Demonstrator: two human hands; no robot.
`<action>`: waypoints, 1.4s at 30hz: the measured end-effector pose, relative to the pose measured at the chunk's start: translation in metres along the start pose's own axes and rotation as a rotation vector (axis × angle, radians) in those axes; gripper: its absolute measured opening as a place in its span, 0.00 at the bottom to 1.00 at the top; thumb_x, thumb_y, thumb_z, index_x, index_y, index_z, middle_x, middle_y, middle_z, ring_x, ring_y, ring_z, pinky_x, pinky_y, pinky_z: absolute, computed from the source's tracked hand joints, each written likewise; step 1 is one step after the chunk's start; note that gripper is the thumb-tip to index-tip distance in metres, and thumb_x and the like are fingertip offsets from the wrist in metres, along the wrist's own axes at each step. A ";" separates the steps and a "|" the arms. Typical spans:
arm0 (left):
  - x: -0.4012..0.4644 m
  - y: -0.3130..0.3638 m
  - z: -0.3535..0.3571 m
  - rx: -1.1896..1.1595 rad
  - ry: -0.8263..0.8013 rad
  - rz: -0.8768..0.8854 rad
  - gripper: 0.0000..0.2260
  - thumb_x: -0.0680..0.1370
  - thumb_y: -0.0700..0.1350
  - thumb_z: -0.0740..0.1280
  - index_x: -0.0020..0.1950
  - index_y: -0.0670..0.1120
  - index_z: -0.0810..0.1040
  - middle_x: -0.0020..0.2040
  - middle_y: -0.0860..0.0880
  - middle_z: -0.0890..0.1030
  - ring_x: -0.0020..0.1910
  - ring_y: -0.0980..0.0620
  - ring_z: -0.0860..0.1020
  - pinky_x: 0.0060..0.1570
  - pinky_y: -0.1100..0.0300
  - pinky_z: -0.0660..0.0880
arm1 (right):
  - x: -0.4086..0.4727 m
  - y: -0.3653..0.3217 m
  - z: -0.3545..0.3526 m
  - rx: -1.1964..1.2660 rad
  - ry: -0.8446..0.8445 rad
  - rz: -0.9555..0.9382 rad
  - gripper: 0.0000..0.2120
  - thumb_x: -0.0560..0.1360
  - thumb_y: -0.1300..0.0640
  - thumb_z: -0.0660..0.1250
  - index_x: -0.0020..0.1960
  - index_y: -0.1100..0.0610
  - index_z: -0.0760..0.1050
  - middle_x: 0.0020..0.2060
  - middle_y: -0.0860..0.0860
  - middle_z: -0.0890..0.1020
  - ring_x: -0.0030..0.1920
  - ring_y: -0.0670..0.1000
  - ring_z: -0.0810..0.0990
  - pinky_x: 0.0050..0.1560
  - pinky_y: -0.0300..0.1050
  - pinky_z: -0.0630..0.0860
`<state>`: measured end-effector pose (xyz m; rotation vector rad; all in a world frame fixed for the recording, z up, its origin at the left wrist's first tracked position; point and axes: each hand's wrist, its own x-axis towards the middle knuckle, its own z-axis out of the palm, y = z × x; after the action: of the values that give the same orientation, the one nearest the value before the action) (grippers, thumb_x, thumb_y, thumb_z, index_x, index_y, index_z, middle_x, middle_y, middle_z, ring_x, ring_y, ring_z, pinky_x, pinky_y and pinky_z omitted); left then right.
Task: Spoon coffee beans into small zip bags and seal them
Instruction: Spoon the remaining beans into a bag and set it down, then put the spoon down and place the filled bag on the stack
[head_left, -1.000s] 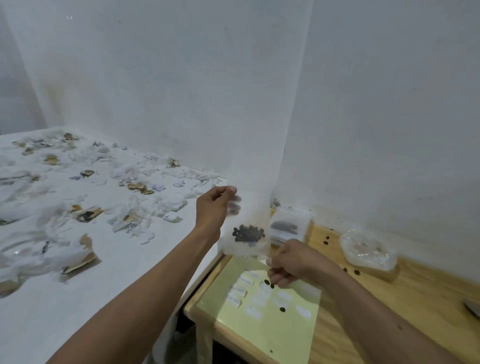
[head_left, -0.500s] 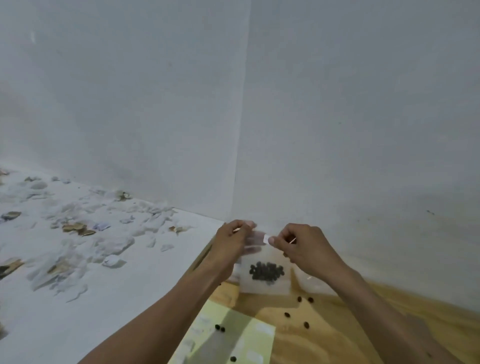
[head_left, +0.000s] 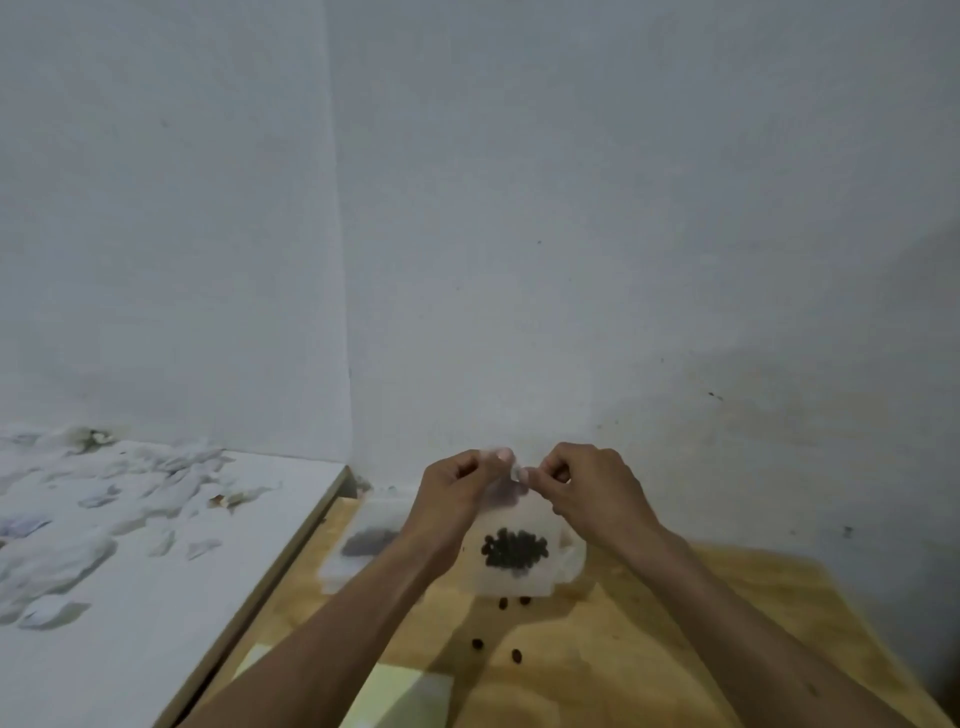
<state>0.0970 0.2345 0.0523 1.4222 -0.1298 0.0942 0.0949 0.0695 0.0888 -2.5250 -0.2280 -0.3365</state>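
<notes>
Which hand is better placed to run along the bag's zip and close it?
Probably the right hand. Both hands pinch the zip bag's top edge near its middle; the left hand covers its own side, so the right has clearer travel outward.

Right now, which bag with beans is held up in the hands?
The bag pinched at its top by both hands; the other bag lies on the table, left.

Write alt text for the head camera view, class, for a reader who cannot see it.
Two hands, left hand and right hand, pinch the top edge of a small clear zip bag holding coffee beans, lifted above a wooden table. Loose beans lie below it.
</notes>
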 end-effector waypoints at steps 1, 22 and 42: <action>0.000 0.001 0.003 0.001 -0.026 0.007 0.14 0.80 0.48 0.71 0.51 0.36 0.85 0.48 0.40 0.87 0.51 0.42 0.85 0.54 0.56 0.82 | 0.000 0.002 -0.002 -0.020 0.002 0.003 0.17 0.78 0.37 0.66 0.41 0.50 0.78 0.34 0.47 0.84 0.37 0.49 0.84 0.42 0.50 0.81; 0.006 -0.009 0.044 -0.039 0.010 -0.109 0.06 0.73 0.30 0.74 0.49 0.36 0.85 0.42 0.40 0.87 0.39 0.45 0.86 0.38 0.62 0.81 | -0.019 0.061 -0.014 0.585 -0.013 0.126 0.10 0.77 0.53 0.74 0.40 0.57 0.85 0.36 0.53 0.86 0.35 0.45 0.83 0.37 0.40 0.76; -0.044 -0.123 0.151 1.183 -0.562 0.282 0.26 0.87 0.52 0.50 0.82 0.39 0.55 0.83 0.42 0.55 0.82 0.46 0.53 0.78 0.59 0.50 | -0.108 0.232 -0.099 0.571 0.400 0.674 0.13 0.79 0.61 0.70 0.63 0.59 0.78 0.43 0.52 0.82 0.43 0.51 0.80 0.41 0.41 0.76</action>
<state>0.0657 0.0676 -0.0529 2.5769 -0.8453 -0.0127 0.0273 -0.1865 0.0161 -1.7849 0.5897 -0.4139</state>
